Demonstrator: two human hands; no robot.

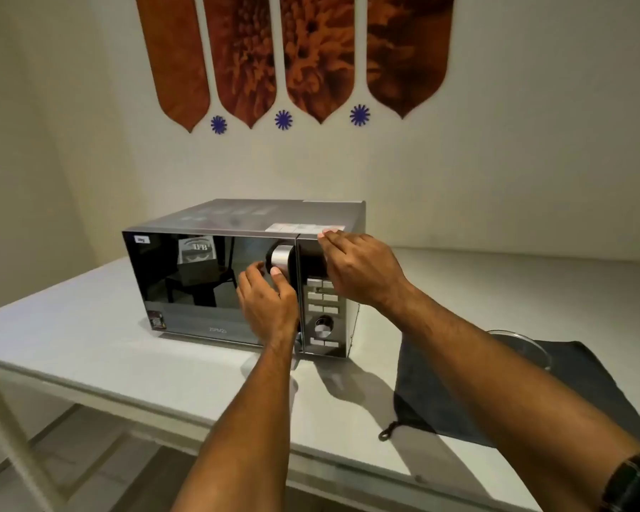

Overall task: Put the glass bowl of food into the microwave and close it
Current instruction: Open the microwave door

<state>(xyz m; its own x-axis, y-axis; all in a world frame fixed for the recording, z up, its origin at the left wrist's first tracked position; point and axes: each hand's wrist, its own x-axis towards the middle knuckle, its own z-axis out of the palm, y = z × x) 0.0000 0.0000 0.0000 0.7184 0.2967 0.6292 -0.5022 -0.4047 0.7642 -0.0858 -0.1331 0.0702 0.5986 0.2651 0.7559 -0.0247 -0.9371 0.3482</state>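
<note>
From the head camera, a silver microwave stands on the white table against the wall, its dark mirrored door shut. The person's left hand is at the door's silver handle, fingers curled round its lower end and the thumb laid on its front, so that grip is closed on the handle. The right hand rests over the top of the control panel, fingers together and stretched flat, their tips at the upper edge of the microwave; it holds nothing. The glass bowl sits to the right of the microwave on a dark cloth spread over the table, well apart from both hands; the right forearm crosses in front of most of it, so only part of its rim shows and I cannot make out the food. A black watch is on the right wrist. Above, brown petal-shaped panels hang on the wall.
</note>
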